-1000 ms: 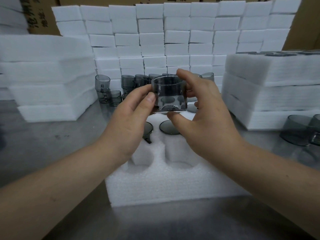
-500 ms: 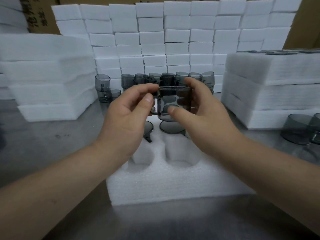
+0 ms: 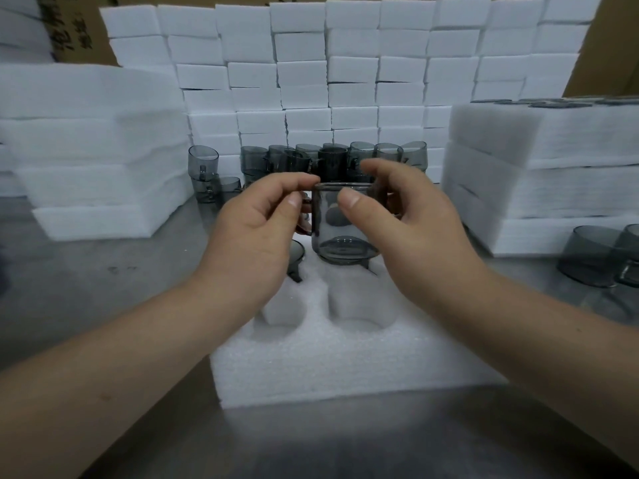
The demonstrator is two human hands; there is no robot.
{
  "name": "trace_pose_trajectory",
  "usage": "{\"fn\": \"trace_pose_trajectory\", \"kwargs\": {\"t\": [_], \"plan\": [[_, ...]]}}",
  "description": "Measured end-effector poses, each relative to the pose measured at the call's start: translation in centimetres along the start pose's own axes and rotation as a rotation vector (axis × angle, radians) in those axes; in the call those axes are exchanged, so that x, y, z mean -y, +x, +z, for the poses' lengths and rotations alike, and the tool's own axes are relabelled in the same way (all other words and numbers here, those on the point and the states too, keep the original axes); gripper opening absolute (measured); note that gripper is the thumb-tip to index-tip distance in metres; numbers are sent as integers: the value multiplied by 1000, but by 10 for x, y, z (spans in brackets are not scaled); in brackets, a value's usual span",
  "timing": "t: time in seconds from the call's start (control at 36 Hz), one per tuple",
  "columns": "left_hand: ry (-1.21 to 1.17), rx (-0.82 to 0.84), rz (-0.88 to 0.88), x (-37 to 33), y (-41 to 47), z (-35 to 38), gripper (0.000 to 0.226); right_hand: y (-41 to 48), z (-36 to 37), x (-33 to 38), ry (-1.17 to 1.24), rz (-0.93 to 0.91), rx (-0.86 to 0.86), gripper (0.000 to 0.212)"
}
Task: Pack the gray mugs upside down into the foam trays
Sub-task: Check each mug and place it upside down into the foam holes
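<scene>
From the head camera, a gray mug [image 3: 344,224] was held by both hands over the far part of the foam tray [image 3: 345,368] on the counter [image 3: 103,288]. The right hand [image 3: 420,233] pinched the mug's wall, thumb on the near side and fingers [image 3: 377,167] curled over the far rim. The left hand [image 3: 252,233] had its fingertips closed at the handle side, though the handle itself was mostly hidden. The mug's long axis stood about vertical; which end was up could not be told. It hung directly above a far pocket, its lower end seemingly just over the foam. Two empty near pockets [image 3: 356,302] lay toward the person. Lowering straight down looked like the likely next move.
</scene>
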State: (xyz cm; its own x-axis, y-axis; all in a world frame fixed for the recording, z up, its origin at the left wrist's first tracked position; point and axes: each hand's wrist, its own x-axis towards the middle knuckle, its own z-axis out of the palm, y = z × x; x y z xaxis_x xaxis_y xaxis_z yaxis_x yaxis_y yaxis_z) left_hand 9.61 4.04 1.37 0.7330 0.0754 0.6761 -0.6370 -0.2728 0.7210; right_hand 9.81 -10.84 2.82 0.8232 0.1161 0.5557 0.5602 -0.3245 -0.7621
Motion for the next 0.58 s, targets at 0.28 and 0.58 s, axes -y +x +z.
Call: {"fn": "trace_pose_trajectory", "kwargs": {"t": [0.28, 0.58], "plan": [[-69, 155, -50, -1, 0, 1, 46, -5, 2, 5, -82, -54, 193, 43], [-140, 105, -115, 3, 0, 4, 31, -13, 3, 16, -561, -286, 150, 53]]}}
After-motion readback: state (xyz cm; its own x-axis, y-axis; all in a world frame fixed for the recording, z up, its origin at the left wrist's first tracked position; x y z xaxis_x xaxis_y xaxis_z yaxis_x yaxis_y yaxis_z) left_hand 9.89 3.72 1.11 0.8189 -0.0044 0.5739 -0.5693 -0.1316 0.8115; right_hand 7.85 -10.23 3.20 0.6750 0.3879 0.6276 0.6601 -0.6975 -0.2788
